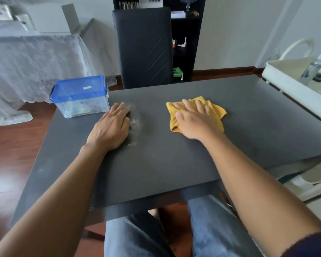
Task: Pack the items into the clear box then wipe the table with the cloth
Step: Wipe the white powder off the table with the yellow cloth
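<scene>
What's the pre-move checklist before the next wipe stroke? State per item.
1. Clear box closed: ok, blue lid sits on it, items show through the wall.
2. Loose items left on table: ok, none seen on the dark top.
3. Yellow cloth under control: ok, right hand lies flat on it, fingers spread.
4. Left hand out of the cloth's path: cannot tell, it rests flat on the table left of the cloth, apart from it.
5. Surface clean: not ok, pale smears show beside the left hand.
6. Box clear of the wipe area: ok, it stands at the far left corner.
</scene>
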